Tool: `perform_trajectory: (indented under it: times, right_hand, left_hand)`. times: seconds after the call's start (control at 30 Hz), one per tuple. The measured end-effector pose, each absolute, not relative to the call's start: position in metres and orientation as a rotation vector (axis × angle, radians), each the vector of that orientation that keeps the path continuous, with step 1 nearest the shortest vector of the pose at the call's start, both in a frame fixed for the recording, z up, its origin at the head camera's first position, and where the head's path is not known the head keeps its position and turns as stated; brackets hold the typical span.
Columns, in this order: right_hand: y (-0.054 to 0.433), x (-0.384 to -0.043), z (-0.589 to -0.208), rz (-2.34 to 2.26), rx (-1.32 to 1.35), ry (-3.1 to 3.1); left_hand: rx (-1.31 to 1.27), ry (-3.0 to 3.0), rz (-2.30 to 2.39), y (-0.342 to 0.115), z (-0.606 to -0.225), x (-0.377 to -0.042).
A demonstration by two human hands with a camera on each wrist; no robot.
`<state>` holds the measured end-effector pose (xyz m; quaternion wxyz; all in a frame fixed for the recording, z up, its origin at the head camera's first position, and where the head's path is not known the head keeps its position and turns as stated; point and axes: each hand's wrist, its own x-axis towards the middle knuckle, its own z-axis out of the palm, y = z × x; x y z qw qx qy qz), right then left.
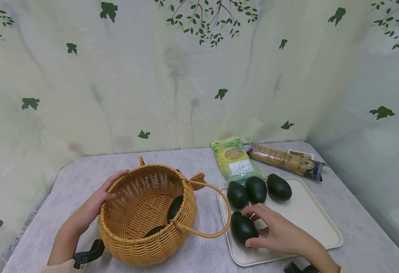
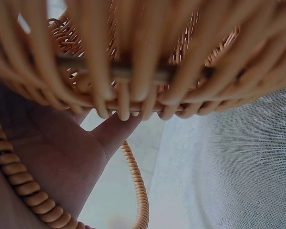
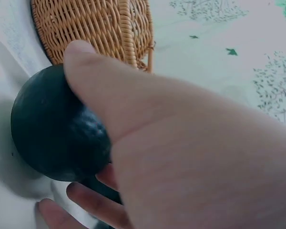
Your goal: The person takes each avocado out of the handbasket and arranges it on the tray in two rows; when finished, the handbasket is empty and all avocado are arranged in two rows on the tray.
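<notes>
A wicker basket [image 1: 144, 250] stands left of centre, tilted toward me, with two dark green avocados [image 1: 175, 208] visible inside. My left hand [image 1: 95, 203] grips its left rim, thumb over the edge; in the left wrist view the woven basket wall [image 2: 133, 71] hides the fingertips. On the white tray [image 1: 308, 212], my right hand [image 1: 278, 229] holds an avocado [image 1: 242, 227] between thumb and fingers at the tray's near left. The right wrist view has the thumb across the top of this avocado [image 3: 57, 124]. Three more avocados [image 1: 255, 189] lie along the tray's far side.
Behind the tray lie a green and yellow food packet [image 1: 235, 159] and a long pack of noodles [image 1: 284, 161], with a small label card [image 1: 301, 154] beside it. The basket's round handle [image 1: 228, 216] leans over the tray's left edge. A leaf-printed curtain [image 1: 185, 94] surrounds the table.
</notes>
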<state>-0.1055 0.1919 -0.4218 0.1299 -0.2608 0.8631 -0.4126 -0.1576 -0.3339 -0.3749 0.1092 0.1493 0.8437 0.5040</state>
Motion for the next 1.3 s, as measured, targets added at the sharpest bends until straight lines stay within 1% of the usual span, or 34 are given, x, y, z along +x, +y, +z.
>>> perform_trajectory:
  times: [0.63, 0.83, 1.07, 1.3]
  right_hand:
    - [0.193, -0.107, -0.413, -1.123, -0.851, 2.625]
    - [0.187, -0.109, -0.408, -1.171, -0.926, 2.745]
    - [0.169, -0.119, -0.382, -1.182, -1.032, 2.787]
    - [0.131, -0.131, -0.342, -1.098, -1.206, 2.764]
  left_hand:
    - [0.453, 2.466, 1.502, -0.336, -0.376, -0.156]
    - [0.461, 2.468, 1.501, -0.334, -0.375, -0.157]
    - [0.457, 2.478, 1.489, -0.334, -0.372, -0.156]
    - [0.463, 2.485, 1.487, -0.333, -0.374, -0.155]
